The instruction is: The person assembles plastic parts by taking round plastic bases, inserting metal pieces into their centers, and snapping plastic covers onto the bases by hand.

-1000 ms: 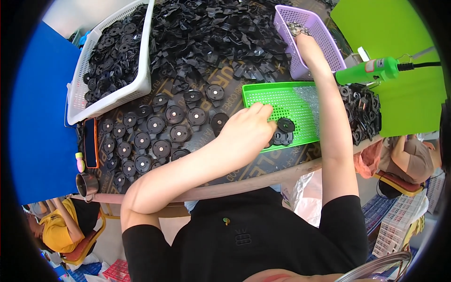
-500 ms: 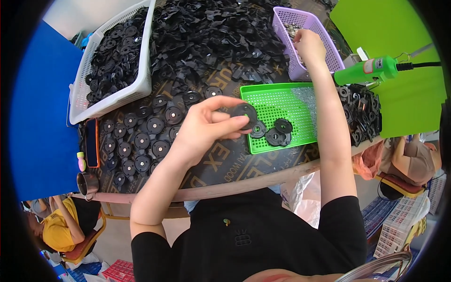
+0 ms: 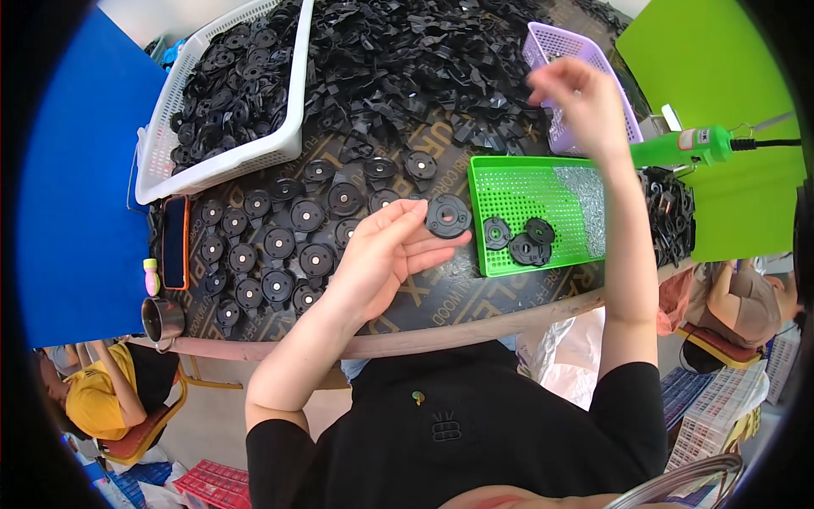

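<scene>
My left hand pinches a round black plastic disc with a small hole in its middle, thumb on the near rim and fingers underneath. It is held over the table, left of a green perforated tray. A few similar round black parts lie in the tray, with many small silvery pieces on its right side. My right hand is raised near the front of a purple basket. Its fingers are drawn together and smeared by motion; anything between the fingertips is too small to make out.
Rows of black discs with silvery centres lie to the left. A white basket of black parts, a heap of black pieces, a phone, a metal cup and a green corded tool surround the work area.
My right hand has come out of the purple basket toward me. My left hand has turned the disc flatter, its face now showing upward. The whole view has shifted slightly.
</scene>
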Action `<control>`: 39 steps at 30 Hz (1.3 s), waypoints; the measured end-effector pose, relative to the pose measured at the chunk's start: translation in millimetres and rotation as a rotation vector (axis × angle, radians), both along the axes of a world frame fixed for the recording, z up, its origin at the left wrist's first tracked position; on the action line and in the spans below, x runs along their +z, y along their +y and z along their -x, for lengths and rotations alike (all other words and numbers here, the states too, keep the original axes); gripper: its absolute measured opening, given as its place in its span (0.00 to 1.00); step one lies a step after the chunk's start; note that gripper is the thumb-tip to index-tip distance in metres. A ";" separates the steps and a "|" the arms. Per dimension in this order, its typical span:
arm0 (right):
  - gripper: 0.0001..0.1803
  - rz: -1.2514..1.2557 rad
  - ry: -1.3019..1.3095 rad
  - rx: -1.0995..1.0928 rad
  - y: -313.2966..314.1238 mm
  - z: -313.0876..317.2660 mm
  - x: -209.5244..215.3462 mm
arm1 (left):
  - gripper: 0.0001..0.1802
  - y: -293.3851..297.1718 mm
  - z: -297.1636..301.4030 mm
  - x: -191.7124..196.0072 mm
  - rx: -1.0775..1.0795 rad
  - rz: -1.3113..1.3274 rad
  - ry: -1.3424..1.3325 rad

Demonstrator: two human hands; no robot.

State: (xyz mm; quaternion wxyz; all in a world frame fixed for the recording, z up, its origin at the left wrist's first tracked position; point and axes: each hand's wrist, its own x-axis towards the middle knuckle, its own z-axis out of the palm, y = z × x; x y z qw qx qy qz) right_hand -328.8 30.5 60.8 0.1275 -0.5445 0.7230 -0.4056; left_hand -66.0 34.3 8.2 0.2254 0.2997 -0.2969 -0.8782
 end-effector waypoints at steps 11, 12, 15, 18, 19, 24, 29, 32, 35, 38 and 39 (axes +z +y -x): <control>0.05 0.024 -0.158 0.432 44.8 -91.4 -35.1 | 0.12 -5.6 -1.1 -4.4 0.020 -0.012 0.090; 0.07 0.013 -0.239 0.450 44.8 -92.7 -35.5 | 0.12 -5.2 -2.4 -5.7 0.027 -0.012 0.087; 0.10 0.055 -0.355 0.461 44.9 -94.7 -41.4 | 0.12 -5.2 -4.3 -6.9 0.050 -0.015 0.086; 0.13 0.172 -0.172 0.446 47.6 -88.1 -46.0 | 0.11 -4.4 -3.1 -5.4 0.071 -0.008 0.070; 0.14 0.234 0.046 0.440 48.7 -86.2 -46.4 | 0.11 -3.9 -2.4 -5.4 0.082 0.001 0.052; 0.15 0.260 0.348 0.436 50.5 -95.4 -40.4 | 0.10 -2.3 -3.2 -12.1 0.110 0.085 0.010; 0.14 0.433 0.537 0.412 49.3 -94.1 -47.9 | 0.11 -1.2 -2.9 -14.7 0.097 0.060 0.030; 0.12 0.456 0.587 0.412 50.3 -94.4 -48.1 | 0.10 0.5 -2.5 -15.1 0.091 0.037 0.035; 0.13 0.492 0.647 0.407 50.8 -94.8 -49.6 | 0.10 1.5 -2.4 -17.2 0.079 0.047 0.030; 0.14 0.530 0.680 0.396 51.6 -94.2 -48.2 | 0.10 2.8 -0.9 -19.1 0.069 0.077 0.038; 0.14 0.525 0.685 0.390 51.9 -93.8 -48.1 | 0.10 2.9 -0.4 -19.4 0.070 0.089 0.033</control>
